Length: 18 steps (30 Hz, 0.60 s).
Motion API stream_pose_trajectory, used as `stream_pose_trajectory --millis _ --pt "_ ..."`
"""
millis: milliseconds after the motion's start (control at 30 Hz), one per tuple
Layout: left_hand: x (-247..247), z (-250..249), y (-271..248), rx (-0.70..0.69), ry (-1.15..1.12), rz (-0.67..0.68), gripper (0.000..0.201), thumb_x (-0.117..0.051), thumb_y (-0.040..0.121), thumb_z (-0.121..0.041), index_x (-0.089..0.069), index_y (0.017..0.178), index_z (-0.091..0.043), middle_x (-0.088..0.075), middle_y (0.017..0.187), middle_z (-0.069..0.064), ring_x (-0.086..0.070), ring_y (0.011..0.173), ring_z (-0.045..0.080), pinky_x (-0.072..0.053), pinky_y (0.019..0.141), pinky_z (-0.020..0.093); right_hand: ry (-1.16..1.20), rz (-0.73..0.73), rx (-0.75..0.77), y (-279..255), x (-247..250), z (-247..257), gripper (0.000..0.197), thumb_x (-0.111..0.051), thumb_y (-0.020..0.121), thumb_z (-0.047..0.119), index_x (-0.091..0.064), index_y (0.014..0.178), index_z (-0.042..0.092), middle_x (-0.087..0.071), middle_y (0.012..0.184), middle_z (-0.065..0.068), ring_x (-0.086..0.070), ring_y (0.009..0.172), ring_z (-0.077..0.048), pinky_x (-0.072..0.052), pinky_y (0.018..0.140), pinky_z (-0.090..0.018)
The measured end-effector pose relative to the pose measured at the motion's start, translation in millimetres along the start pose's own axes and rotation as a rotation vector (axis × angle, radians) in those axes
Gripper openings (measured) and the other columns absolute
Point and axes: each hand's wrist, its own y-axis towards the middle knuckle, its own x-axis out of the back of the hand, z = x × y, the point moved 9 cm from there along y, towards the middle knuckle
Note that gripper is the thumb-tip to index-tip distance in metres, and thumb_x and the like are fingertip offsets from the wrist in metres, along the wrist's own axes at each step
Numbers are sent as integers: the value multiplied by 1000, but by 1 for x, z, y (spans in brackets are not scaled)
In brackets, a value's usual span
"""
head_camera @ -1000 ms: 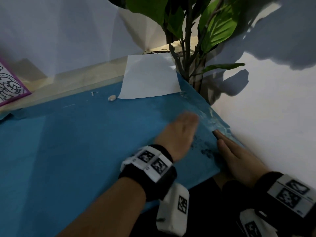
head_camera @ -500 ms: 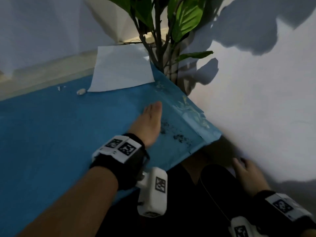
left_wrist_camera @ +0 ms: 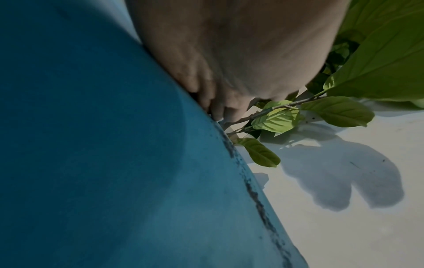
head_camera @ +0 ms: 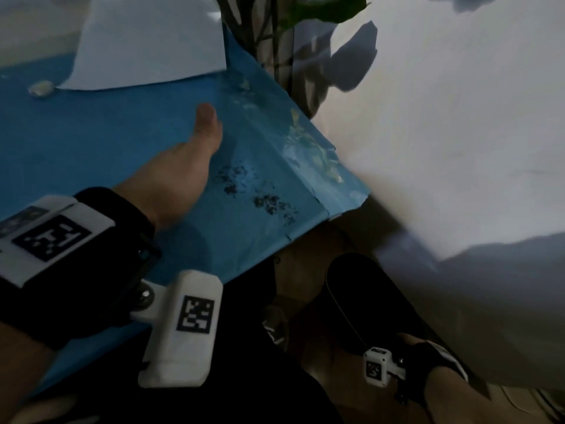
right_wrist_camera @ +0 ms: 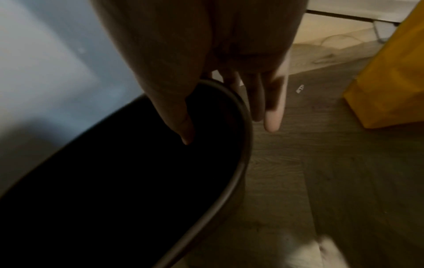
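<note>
Left forearm (head_camera: 21,362): bare, extended forward and to the right from the lower left.
Left wrist (head_camera: 122,215): straight, in line with the forearm.
Left grip (head_camera: 180,169): stood on its little-finger edge, palm facing right, holding nothing.
Left fingers (left_wrist_camera: 213,98): straight, closed together, tips pointing forward.
Right forearm (head_camera: 452,402): bare, lowered at the person's right side.
Right wrist (head_camera: 434,353): held low, well below the level of the left.
Right grip (right_wrist_camera: 206,45): directed downward.
Right fingers (right_wrist_camera: 271,116): straight, close together, pointing down.
Right thumb (right_wrist_camera: 181,125): extended, set apart from the fingers.
The wrist view is blurred; whether thumb and fingers pinch cannot be determined.
</note>
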Motion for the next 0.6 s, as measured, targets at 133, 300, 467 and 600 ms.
stream_pose_trajectory --millis 133,300,467,600 --pt "-5 -3 1 -14 -25 25 96 -5 58 -81 -29 144 -44 -23 150 -23 -21 134 -6 -7 108 17 167 23 -97 24 -4 -23 59 -53 92 32 -29 146 25 -31 148 -12 -34 133 -37 -36 106 -48" --pt "-2 -2 0 -16 -28 -12 110 -11 55 -96 -33 146 -38 -25 152 -20 -22 138 -3 -7 115 23 649 -56 -74 17 -2 -14 42 -50 94 16 -45 135 6 -55 120 -26 -55 109 -41 -43 96 -47" --pt "-5 -15 -11 -1 146 -43 65 -9 96 -61 -28 149 -29 -27 155 -2 -27 141 16 -12 111 23 589 -256 140 -45 41 33 38 -47 94 8 -48 132 3 -54 129 -23 -54 116 -36 -39 80 -31" --pt "-8 -26 -21 -60 178 -9 57 -14 102 -46 -31 148 -15 -31 153 6 -31 139 20 -21 103 19 496 -373 290 -115 75 56 33 -48 92 13 -56 124 11 -61 123 -17 -58 111 -32 -44 92 -35"
